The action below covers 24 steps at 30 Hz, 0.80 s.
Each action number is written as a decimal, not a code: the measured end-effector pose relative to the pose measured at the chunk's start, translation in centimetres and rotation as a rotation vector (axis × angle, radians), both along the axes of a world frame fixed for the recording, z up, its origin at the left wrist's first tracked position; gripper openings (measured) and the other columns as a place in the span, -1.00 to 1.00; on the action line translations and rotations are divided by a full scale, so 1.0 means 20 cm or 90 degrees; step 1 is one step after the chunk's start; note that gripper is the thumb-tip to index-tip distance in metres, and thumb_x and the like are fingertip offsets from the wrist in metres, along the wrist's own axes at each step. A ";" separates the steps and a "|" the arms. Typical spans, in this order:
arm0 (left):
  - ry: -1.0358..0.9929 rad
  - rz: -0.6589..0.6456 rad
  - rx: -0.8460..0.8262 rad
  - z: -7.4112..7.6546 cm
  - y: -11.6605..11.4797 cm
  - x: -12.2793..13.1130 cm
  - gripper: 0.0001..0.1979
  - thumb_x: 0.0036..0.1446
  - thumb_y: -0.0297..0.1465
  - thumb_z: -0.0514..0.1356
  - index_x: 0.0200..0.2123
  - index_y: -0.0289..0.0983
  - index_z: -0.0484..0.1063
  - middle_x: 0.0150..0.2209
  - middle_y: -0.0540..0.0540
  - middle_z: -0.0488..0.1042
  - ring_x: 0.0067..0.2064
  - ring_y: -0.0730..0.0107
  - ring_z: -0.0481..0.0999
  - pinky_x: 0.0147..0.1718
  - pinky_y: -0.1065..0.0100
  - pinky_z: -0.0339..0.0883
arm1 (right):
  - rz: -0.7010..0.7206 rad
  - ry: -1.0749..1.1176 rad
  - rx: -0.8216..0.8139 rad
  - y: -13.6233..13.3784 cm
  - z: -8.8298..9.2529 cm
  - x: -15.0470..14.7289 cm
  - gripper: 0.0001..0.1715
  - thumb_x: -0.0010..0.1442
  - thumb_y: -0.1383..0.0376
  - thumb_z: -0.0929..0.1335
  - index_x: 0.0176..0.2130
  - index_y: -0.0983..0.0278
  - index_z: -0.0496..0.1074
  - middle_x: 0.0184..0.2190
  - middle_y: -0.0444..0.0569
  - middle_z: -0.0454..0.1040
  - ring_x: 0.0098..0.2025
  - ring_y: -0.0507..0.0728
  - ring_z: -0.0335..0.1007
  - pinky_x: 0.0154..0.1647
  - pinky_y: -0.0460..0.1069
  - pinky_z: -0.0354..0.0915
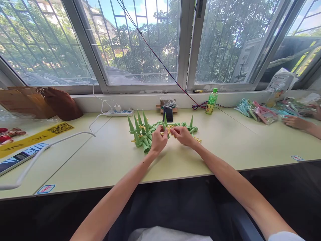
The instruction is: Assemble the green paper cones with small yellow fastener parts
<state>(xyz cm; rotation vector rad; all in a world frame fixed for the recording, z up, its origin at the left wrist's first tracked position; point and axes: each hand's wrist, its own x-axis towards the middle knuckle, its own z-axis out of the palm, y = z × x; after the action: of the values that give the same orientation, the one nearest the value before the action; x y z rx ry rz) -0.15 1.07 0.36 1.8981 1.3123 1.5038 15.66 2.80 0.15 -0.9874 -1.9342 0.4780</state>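
A pile of green cone-shaped plastic spikes (140, 134) lies on the pale green table (105, 160), mixed with small yellow pieces (198, 140). My left hand (158, 140) is closed round one green spike (164, 126) that points up. Just to the right, my right hand (182, 135) pinches something small against that spike; I cannot make out what it is. Both hands meet over the middle of the pile.
A black phone (168, 114) leans behind the pile, a green bottle (211, 101) stands to its right, and a white power strip (119, 112) with a cable lies to the left. A brown bag (61, 103) sits far left. Another person's hands (297, 121) work among coloured packets (260, 112) at right.
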 end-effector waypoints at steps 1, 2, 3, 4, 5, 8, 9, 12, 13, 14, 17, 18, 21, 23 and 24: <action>-0.002 -0.002 -0.001 0.00 0.00 0.00 -0.82 0.21 -0.25 0.10 -0.35 -0.24 0.32 -0.42 -0.06 0.46 -0.48 0.43 0.40 -0.49 0.39 0.27 | 0.002 0.000 0.001 0.00 0.00 0.00 -0.49 0.31 0.02 0.23 -0.52 0.27 0.37 -0.62 -0.12 0.36 -0.54 0.02 0.20 -0.46 -0.06 0.15; -0.003 -0.004 -0.002 0.00 0.00 0.00 -0.82 0.21 -0.25 0.10 -0.36 -0.24 0.31 -0.42 -0.05 0.46 -0.49 0.44 0.39 -0.49 0.40 0.27 | 0.003 0.002 0.001 -0.01 0.01 0.00 -0.51 0.30 0.02 0.24 -0.49 0.27 0.39 -0.60 -0.12 0.39 -0.54 0.02 0.21 -0.45 -0.06 0.16; -0.003 -0.004 -0.003 0.00 0.00 0.00 -0.82 0.21 -0.26 0.10 -0.36 -0.24 0.31 -0.42 -0.05 0.45 -0.50 0.45 0.38 -0.49 0.39 0.28 | 0.004 0.007 -0.001 -0.01 0.01 0.00 -0.55 0.29 0.03 0.25 -0.45 0.28 0.41 -0.57 -0.11 0.41 -0.53 0.02 0.23 -0.44 -0.06 0.17; -0.002 -0.002 -0.005 0.00 0.00 0.00 -0.82 0.21 -0.26 0.10 -0.37 -0.24 0.30 -0.43 -0.05 0.46 -0.51 0.46 0.37 -0.49 0.39 0.28 | 0.006 0.013 -0.003 -0.01 0.01 0.00 -0.58 0.28 0.03 0.27 -0.40 0.28 0.43 -0.54 -0.10 0.44 -0.52 0.02 0.25 -0.44 -0.06 0.18; 0.000 -0.001 -0.007 0.00 0.00 0.00 -0.82 0.21 -0.26 0.10 -0.37 -0.24 0.30 -0.43 -0.04 0.46 -0.52 0.46 0.36 -0.49 0.39 0.28 | 0.010 0.020 -0.006 -0.02 0.02 0.00 -0.61 0.27 0.04 0.29 -0.36 0.28 0.44 -0.51 -0.08 0.47 -0.50 0.03 0.26 -0.43 -0.06 0.18; 0.004 0.001 -0.001 0.00 0.00 0.00 -0.83 0.21 -0.27 0.10 -0.36 -0.24 0.31 -0.42 -0.05 0.46 -0.51 0.45 0.37 -0.48 0.38 0.28 | 0.036 0.033 -0.006 -0.02 0.03 0.00 -0.67 0.24 0.07 0.32 -0.33 0.29 0.44 -0.44 -0.05 0.49 -0.47 0.04 0.29 -0.42 -0.05 0.20; 0.004 0.000 0.002 0.00 0.00 0.00 -0.83 0.21 -0.27 0.10 -0.36 -0.24 0.31 -0.43 -0.05 0.46 -0.50 0.44 0.39 -0.48 0.38 0.28 | 0.045 0.035 -0.004 -0.02 0.03 0.00 -0.69 0.24 0.09 0.32 -0.33 0.29 0.44 -0.43 -0.05 0.49 -0.46 0.04 0.29 -0.41 -0.05 0.21; 0.002 -0.003 0.007 0.00 0.00 0.00 -0.83 0.21 -0.27 0.10 -0.37 -0.23 0.30 -0.43 -0.05 0.45 -0.49 0.42 0.41 -0.49 0.38 0.28 | 0.054 0.035 -0.001 -0.02 0.02 0.00 -0.69 0.24 0.11 0.32 -0.36 0.29 0.44 -0.45 -0.05 0.47 -0.46 0.04 0.27 -0.41 -0.05 0.20; 0.002 -0.005 0.005 0.00 0.00 0.00 -0.84 0.21 -0.27 0.10 -0.37 -0.23 0.31 -0.43 -0.05 0.45 -0.50 0.42 0.40 -0.50 0.38 0.28 | 0.050 0.031 -0.003 -0.02 0.02 0.00 -0.68 0.24 0.10 0.31 -0.38 0.29 0.44 -0.47 -0.06 0.46 -0.46 0.04 0.26 -0.42 -0.05 0.19; 0.000 -0.007 0.002 0.00 0.00 0.00 -0.84 0.21 -0.28 0.10 -0.37 -0.23 0.31 -0.43 -0.05 0.46 -0.51 0.43 0.39 -0.50 0.38 0.29 | 0.043 0.027 -0.006 -0.02 0.02 0.00 -0.66 0.24 0.10 0.31 -0.40 0.29 0.43 -0.49 -0.06 0.45 -0.48 0.03 0.25 -0.43 -0.06 0.18; -0.003 -0.014 -0.004 0.00 -0.01 0.00 -0.85 0.20 -0.29 0.11 -0.35 -0.24 0.32 -0.43 -0.05 0.47 -0.53 0.45 0.36 -0.50 0.38 0.30 | 0.031 0.012 -0.017 -0.01 0.01 0.00 -0.60 0.26 0.07 0.30 -0.46 0.30 0.40 -0.56 -0.09 0.40 -0.51 0.02 0.21 -0.45 -0.06 0.15; -0.003 -0.015 -0.005 0.00 -0.01 0.00 -0.85 0.20 -0.29 0.11 -0.35 -0.24 0.32 -0.42 -0.05 0.47 -0.53 0.45 0.36 -0.50 0.38 0.31 | 0.030 0.009 -0.019 -0.01 0.01 0.00 -0.58 0.27 0.07 0.29 -0.49 0.29 0.38 -0.58 -0.10 0.38 -0.52 0.01 0.20 -0.45 -0.06 0.14; -0.002 -0.016 -0.006 0.00 -0.01 0.00 -0.85 0.20 -0.29 0.11 -0.35 -0.23 0.33 -0.42 -0.05 0.47 -0.53 0.45 0.36 -0.50 0.38 0.31 | 0.027 0.004 -0.019 -0.01 0.01 0.00 -0.54 0.28 0.06 0.28 -0.52 0.29 0.34 -0.61 -0.12 0.36 -0.54 0.00 0.18 -0.46 -0.06 0.13; -0.003 -0.016 -0.005 0.00 0.00 0.00 -0.85 0.20 -0.29 0.11 -0.36 -0.23 0.32 -0.43 -0.05 0.46 -0.52 0.45 0.36 -0.50 0.38 0.31 | 0.028 0.005 -0.018 -0.01 0.01 0.00 -0.55 0.28 0.06 0.28 -0.50 0.29 0.35 -0.59 -0.11 0.37 -0.53 0.01 0.20 -0.45 -0.06 0.13; -0.004 -0.014 -0.005 0.00 0.00 0.00 -0.85 0.20 -0.29 0.11 -0.37 -0.23 0.31 -0.43 -0.05 0.46 -0.52 0.44 0.37 -0.49 0.38 0.31 | 0.028 0.008 -0.016 -0.01 0.01 0.00 -0.57 0.28 0.06 0.28 -0.48 0.29 0.37 -0.58 -0.10 0.39 -0.53 0.01 0.21 -0.45 -0.06 0.14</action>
<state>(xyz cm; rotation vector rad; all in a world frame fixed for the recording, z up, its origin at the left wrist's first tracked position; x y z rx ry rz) -0.13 1.02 0.39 1.8962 1.2890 1.4903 15.62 2.61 0.35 -0.9579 -1.9469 0.5335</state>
